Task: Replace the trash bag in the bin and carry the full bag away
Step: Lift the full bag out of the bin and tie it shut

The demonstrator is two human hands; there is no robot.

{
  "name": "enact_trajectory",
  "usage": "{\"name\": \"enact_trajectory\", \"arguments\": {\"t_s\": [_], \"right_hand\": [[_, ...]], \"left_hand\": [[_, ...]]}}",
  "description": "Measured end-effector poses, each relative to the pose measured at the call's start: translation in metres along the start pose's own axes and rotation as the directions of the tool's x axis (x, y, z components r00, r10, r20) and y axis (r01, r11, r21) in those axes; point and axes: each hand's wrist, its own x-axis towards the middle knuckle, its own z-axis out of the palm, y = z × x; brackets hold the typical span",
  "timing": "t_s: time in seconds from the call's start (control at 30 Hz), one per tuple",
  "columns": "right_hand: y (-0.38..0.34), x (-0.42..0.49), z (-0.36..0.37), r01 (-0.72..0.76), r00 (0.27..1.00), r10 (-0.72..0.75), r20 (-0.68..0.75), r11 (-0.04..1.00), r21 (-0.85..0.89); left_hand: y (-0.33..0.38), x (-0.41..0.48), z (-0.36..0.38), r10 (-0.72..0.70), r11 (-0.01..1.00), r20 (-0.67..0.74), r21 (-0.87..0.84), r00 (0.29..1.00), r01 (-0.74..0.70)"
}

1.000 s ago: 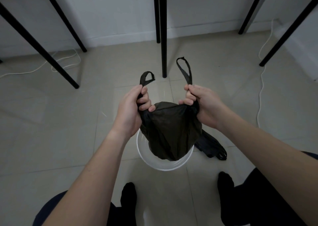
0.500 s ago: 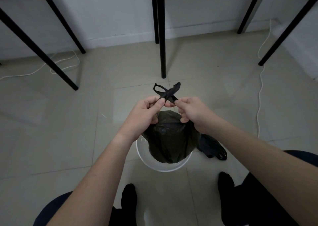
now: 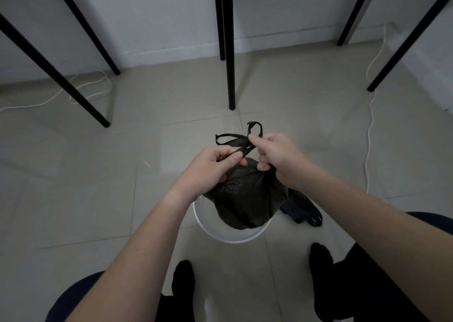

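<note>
A full black trash bag (image 3: 245, 196) hangs above a round white bin (image 3: 228, 236) on the tiled floor, covering most of the bin's opening. My left hand (image 3: 208, 169) pinches one handle strap of the bag. My right hand (image 3: 277, 157) grips the other strap close beside it. The two handle loops (image 3: 241, 138) cross over each other just above my fingers. A second black bag (image 3: 301, 206) lies crumpled on the floor to the right of the bin.
Black table legs stand ahead: one in the centre (image 3: 229, 52), slanted ones at left (image 3: 54, 69) and right (image 3: 411, 35). White cables (image 3: 369, 130) run along the floor at right and at back left. My feet in black socks (image 3: 183, 280) stand before the bin.
My hands came together from holding the handles apart, crossed the two straps over the bag's top, and are now winding them around each other. The bag stays above the bin.
</note>
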Motion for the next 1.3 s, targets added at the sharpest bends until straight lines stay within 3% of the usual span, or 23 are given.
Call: {"name": "enact_trajectory", "arguments": {"t_s": [0.17,0.3,0.43,0.57,0.7,0.8,0.87,0.93,1.07,1.17,1.3], "right_hand": [[-0.003,0.004,-0.005,-0.140,0.989,0.118,0.089,0.942,0.305],[-0.015,-0.001,-0.015,-0.250,0.964,0.172,0.201,0.843,0.476],[-0.025,-0.006,-0.019,-0.285,0.952,0.161,0.259,0.770,0.570],[-0.028,-0.012,-0.016,-0.279,0.950,0.136,0.280,0.767,0.577],[-0.029,-0.015,-0.012,-0.195,0.943,0.052,0.329,0.886,0.420],[-0.027,-0.013,-0.012,0.120,0.953,-0.109,0.282,0.993,-0.020],[-0.025,-0.013,-0.014,0.323,0.936,-0.237,0.262,0.875,-0.361],[-0.024,-0.014,-0.015,0.368,0.930,-0.303,0.209,0.757,-0.540],[-0.017,-0.012,-0.008,0.410,0.900,-0.410,0.144,0.689,-0.598],[-0.012,-0.010,-0.007,0.443,0.873,-0.477,0.105,0.682,-0.583],[-0.007,-0.007,-0.007,0.499,0.838,-0.530,0.125,0.655,-0.567]], "left_hand": [[-0.002,0.000,-0.005,-0.080,0.997,-0.006,0.013,0.997,0.080],[0.001,0.001,-0.017,-0.151,0.968,0.002,-0.203,0.989,0.148],[0.008,0.001,-0.020,-0.228,0.844,-0.023,-0.502,0.973,0.186],[0.018,-0.003,-0.023,-0.281,0.663,-0.019,-0.727,0.960,0.180],[0.025,-0.004,-0.029,-0.297,0.500,-0.036,-0.857,0.954,0.123],[0.023,-0.002,-0.031,-0.302,0.504,-0.070,-0.858,0.951,0.097],[0.022,-0.002,-0.031,-0.311,0.606,-0.109,-0.788,0.944,0.109],[0.024,-0.004,-0.030,-0.291,0.681,-0.109,-0.721,0.950,0.125],[0.026,-0.007,-0.031,-0.257,0.778,-0.028,-0.599,0.966,0.189],[0.023,-0.007,-0.033,-0.309,0.850,0.019,-0.444,0.951,0.285],[0.020,-0.006,-0.031,-0.372,0.854,0.047,-0.375,0.927,0.361]]}}
